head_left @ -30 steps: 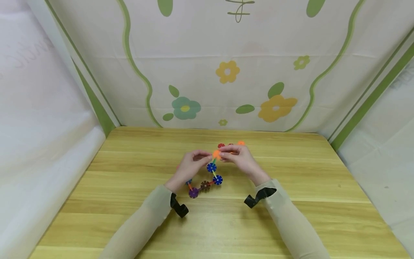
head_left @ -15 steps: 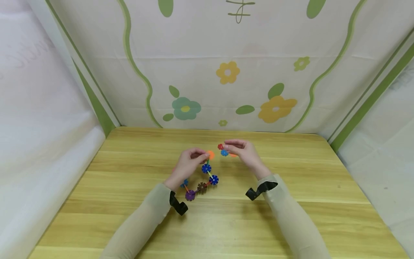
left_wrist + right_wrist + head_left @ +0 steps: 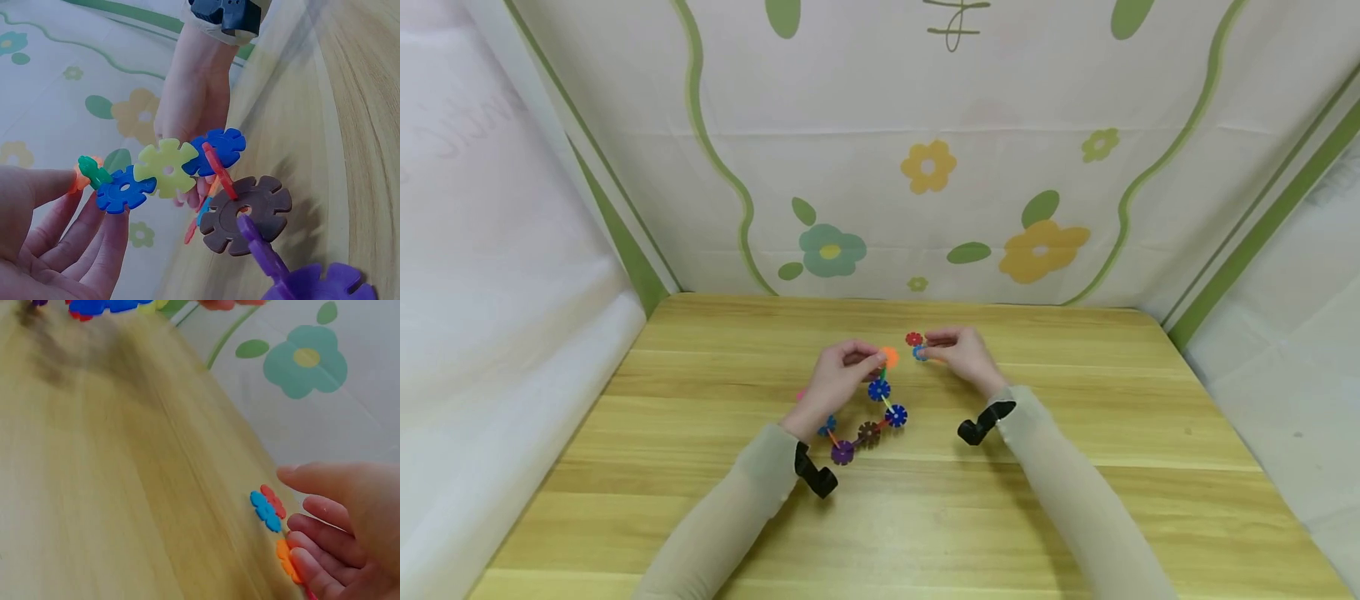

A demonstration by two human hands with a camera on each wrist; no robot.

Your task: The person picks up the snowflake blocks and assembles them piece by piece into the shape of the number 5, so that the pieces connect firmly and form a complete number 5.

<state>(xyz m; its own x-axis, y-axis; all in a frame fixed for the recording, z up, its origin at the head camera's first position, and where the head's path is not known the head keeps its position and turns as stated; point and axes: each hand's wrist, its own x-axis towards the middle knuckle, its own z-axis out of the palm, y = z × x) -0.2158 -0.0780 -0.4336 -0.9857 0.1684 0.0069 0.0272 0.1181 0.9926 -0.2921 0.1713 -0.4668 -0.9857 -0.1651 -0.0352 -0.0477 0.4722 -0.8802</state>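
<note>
My left hand (image 3: 842, 371) pinches an orange notched plastic disc (image 3: 890, 357) at the end of a chain of interlocking snowflake discs. From it hang a green disc (image 3: 94, 173), a blue disc (image 3: 879, 390), a yellow-green disc (image 3: 165, 169), another blue disc (image 3: 896, 416), a brown disc (image 3: 868, 433) and a purple disc (image 3: 842, 452). Part of the chain is hidden behind the left hand. My right hand (image 3: 966, 358) is over loose discs, thumb and fingers apart in the right wrist view. Nearest it are a light blue disc (image 3: 265, 511), a red disc (image 3: 273, 501) and an orange disc (image 3: 287, 559).
The wooden table (image 3: 925, 525) ends at a white flower-printed cloth (image 3: 880, 208) behind the discs. Cloth walls also stand at the left and right. A pink piece (image 3: 802, 396) shows just left of the left hand.
My right hand has come away from the orange disc and moved right to the loose discs. The left hand has shifted slightly left, still pinching the orange disc with the chain.
</note>
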